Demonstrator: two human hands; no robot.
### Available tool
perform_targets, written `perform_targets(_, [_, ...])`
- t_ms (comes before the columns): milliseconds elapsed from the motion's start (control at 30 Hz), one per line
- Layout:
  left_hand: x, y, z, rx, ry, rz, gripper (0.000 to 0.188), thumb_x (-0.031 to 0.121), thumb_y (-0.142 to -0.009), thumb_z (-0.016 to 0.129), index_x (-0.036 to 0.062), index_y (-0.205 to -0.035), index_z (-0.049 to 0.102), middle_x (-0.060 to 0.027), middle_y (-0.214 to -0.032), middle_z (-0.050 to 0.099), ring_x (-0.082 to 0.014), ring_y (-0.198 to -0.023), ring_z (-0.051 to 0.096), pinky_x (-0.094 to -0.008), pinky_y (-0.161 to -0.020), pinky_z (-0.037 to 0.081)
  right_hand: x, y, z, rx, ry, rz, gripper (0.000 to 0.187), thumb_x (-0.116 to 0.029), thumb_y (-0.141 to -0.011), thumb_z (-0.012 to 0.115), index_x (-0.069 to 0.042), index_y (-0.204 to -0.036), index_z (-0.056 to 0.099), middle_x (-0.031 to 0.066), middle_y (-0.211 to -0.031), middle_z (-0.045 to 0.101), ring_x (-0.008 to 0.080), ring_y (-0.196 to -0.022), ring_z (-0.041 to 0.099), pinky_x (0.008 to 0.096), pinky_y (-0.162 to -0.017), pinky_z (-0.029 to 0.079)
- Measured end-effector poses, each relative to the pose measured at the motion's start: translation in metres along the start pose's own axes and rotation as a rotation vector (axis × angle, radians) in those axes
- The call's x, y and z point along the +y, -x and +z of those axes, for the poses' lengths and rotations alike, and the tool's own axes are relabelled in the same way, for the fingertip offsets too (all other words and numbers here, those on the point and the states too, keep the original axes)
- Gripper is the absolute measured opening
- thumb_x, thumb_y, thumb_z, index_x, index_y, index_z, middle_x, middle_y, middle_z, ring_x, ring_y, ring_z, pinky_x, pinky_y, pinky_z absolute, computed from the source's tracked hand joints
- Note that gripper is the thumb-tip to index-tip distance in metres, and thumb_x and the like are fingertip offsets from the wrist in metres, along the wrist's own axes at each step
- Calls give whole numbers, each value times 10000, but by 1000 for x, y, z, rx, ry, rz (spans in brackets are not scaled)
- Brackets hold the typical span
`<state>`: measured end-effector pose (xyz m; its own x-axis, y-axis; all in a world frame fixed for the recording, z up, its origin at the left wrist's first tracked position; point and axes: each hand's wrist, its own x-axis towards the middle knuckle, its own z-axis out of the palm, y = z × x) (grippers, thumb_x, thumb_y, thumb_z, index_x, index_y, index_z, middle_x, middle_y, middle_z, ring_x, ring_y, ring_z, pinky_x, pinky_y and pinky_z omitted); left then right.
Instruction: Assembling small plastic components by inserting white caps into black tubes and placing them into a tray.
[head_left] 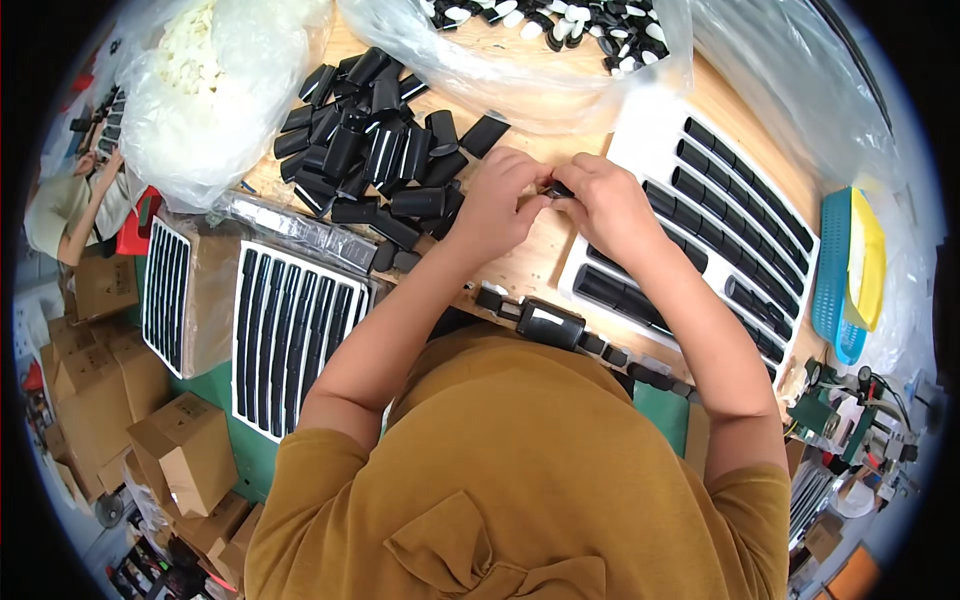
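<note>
Black cap piece (556, 189) | pinched between left hand (497, 205) and right hand (612, 205), both grasping it over wooden bench (530, 265) | step: likely fitting parts together | next: needs seating, then placing in white tray (650, 140) just right of hands | loose black caps (375, 140) left of hands

We bring both bare forearms up from six o'clock, converging toward twelve. Our left hand (497, 205) and right hand (607, 205) meet at centre, knuckles up, fingers curled inward, fingertips touching.
</note>
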<state>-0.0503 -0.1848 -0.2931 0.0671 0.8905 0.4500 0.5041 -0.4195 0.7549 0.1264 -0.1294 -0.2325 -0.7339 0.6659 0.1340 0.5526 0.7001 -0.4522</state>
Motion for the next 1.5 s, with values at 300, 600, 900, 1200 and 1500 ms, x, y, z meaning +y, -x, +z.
perform_targets(300, [9,-31,-23,-317,-84,-62,294,-28,-780,689,12,-1071,669,-143,-957,676,-319,-919,630,-389,-820,505,-9,3,14,45,108,117,241,-92,-727,770,-15,-934,673,141,-835,627,369,-782,651,442,-718,545])
perform_targets(600, [-70,-175,2,123,-367,-70,339,163,-842,743,25,-1143,668,-158,-948,708,-270,-808,690,-371,-784,548,12,50,-39,550,-277,424,299,-76,-806,799,-49,-1082,689,41,-916,652,139,-788,621,279,-689,507])
perform_targets(900, [-95,-212,28,-60,-480,-204,282,200,-874,700,124,-1128,604,-209,-958,691,-413,-941,661,-503,-801,515,94,183,-62,737,-214,943,344,-167,-810,840,-62,-942,540,-22,-691,535,59,-623,449,234,-544,352])
perform_targets(1200, [-19,-140,-17,188,-245,-77,229,101,-866,703,70,-1087,651,-143,-848,691,-304,-775,672,-382,-704,529,67,181,-47,537,521,872,327,-319,-790,830,-72,-990,753,178,-1189,583,348,-1090,520,426,-859,490])
perform_targets(1500, [14,-12,11,38,-171,-110,132,76,-864,722,18,-973,677,-119,-845,670,-277,-772,636,-365,-702,508,46,144,-37,448,452,640,332,-184,-800,795,-75,-1108,739,237,-1373,515,433,-1264,437,492,-1060,371])
